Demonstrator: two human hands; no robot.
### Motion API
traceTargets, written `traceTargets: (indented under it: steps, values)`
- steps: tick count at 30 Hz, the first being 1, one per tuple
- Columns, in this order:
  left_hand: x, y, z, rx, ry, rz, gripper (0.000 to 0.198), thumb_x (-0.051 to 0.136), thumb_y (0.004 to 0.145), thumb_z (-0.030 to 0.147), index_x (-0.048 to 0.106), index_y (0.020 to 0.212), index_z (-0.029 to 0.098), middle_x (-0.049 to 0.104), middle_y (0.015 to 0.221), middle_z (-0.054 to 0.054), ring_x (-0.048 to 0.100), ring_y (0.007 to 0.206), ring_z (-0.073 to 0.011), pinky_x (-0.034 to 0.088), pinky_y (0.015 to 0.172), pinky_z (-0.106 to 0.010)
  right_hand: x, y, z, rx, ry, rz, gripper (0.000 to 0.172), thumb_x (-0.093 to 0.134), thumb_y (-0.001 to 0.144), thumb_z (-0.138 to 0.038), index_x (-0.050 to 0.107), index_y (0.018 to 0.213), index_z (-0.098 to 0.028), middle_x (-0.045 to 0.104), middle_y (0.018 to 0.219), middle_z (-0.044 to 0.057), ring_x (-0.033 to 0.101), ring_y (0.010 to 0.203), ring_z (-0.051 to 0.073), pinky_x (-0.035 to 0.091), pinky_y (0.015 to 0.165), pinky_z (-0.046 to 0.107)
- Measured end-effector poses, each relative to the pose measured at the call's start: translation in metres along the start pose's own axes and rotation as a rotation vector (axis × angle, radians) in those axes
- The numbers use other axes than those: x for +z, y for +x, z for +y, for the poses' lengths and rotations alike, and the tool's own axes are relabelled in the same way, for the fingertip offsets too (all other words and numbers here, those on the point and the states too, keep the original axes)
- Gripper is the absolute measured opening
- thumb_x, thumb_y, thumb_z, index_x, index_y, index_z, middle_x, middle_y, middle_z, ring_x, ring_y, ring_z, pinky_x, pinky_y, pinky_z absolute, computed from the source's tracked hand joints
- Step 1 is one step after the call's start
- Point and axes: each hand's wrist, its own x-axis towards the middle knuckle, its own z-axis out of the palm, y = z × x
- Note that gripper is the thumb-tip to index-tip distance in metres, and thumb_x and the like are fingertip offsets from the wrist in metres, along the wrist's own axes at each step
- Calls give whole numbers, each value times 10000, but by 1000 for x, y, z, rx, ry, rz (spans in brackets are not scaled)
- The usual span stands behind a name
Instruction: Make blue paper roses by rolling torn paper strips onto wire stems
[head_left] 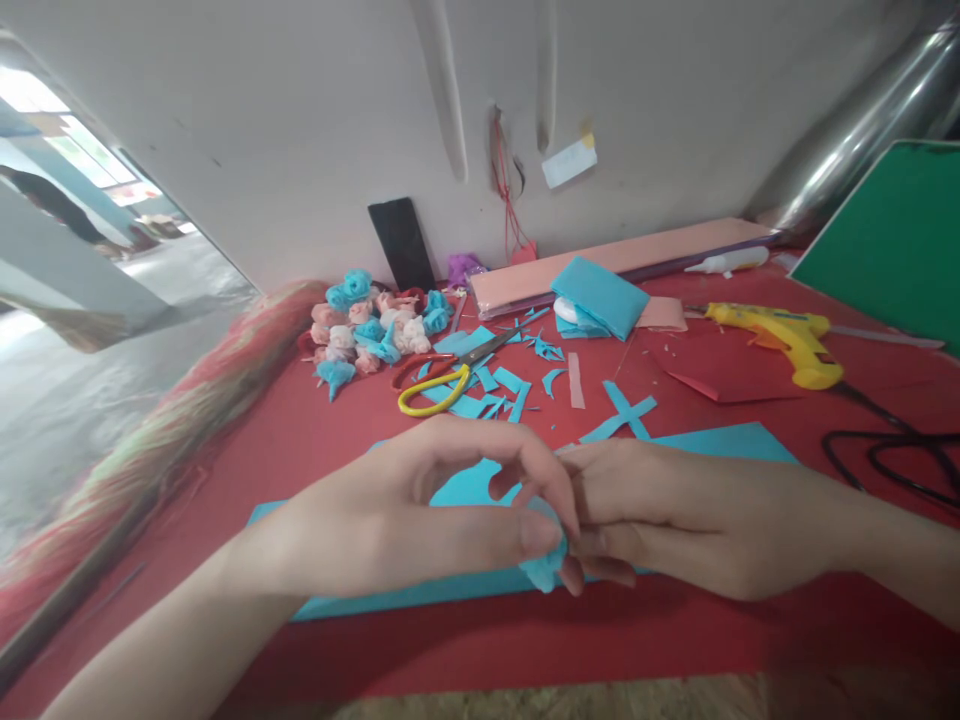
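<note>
Fingers (537, 534) crooked around blue paper (544, 572)

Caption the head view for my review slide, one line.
Left hand and right hand meet at a small blue piece over a blue sheet; scissors, flowers and a yellow glue gun lie beyond.

The tabletop (600, 640) is plain red, the paper piece (546, 568) at five o'clock blue. Near ten o'clock, flowers (369, 332) mix blue, pink and white; at three o'clock, the glue gun (784, 326) is yellow.
</note>
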Motion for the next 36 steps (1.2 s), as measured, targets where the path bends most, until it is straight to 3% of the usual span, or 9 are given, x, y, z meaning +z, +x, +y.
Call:
traceTargets:
  steps: [7,14,21,29,36]
  values:
    - [-3,3,-3,16,132,68,79,589,857,233,626,838,166,633,838,-11,592,837,-142,469,794,-235,2,-4,6,57,162,-8,301,400,977,-193,591,747,-158,542,638,-17,541,634,97,450,560,165]
    - [-7,6,-7,26,143,15,72,615,843,205,669,825,161,661,830,-1,597,809,-120,467,778,-213,5,0,11,204,740,-169,285,422,932,-215,500,670,-135,448,606,-27,412,546,68,353,529,188]
    - [-5,8,-9,72,181,2,64,634,823,158,676,774,154,662,774,1,604,776,-115,485,767,-221,5,1,8,312,849,-207,302,422,877,-163,434,575,-163,408,584,-36,376,522,53,329,500,172]
    - [0,9,-11,22,226,-14,80,600,853,188,646,794,160,640,772,10,586,729,-97,479,693,-184,6,2,6,386,850,-236,293,418,863,-142,431,572,-166,427,589,-35,409,542,50,367,529,153]
    - [0,8,-13,36,205,-17,60,596,850,177,637,807,172,639,781,11,589,714,-90,491,674,-163,3,3,2,417,906,-241,314,409,851,-93,436,546,-161,400,535,-51,355,484,35,300,467,146]
